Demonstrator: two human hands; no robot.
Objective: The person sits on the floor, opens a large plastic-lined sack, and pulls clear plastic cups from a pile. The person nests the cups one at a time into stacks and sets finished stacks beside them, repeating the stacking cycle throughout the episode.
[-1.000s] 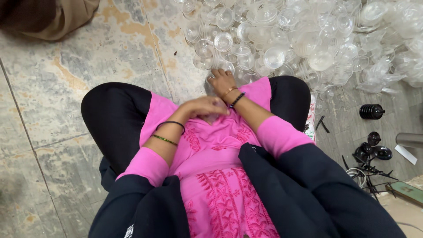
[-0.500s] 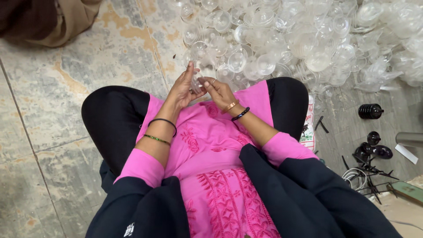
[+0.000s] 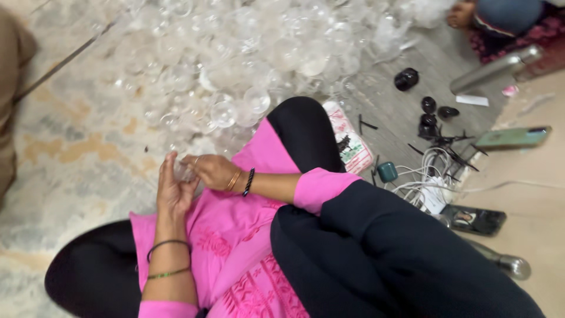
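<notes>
I sit cross-legged on the floor in a pink tunic and black trousers. My left hand (image 3: 172, 187) and my right hand (image 3: 210, 170) meet over my lap, and both are closed around a small clear plastic piece (image 3: 183, 172) held between them. The piece is mostly hidden by my fingers. A large heap of clear plastic cups (image 3: 247, 59) lies on the floor just beyond my knees.
To my right lie a printed packet (image 3: 348, 143), black parts (image 3: 429, 112), a tangle of white cables (image 3: 432, 179), two phones (image 3: 474, 219), a metal bottle (image 3: 494, 69) and a metal cylinder (image 3: 506, 263). Another person's foot (image 3: 462, 15) shows at the top right.
The camera has swung to the right and tilted. My hands rose from the lap with a clear piece taken up between them, and they now sit at the left of the view.
</notes>
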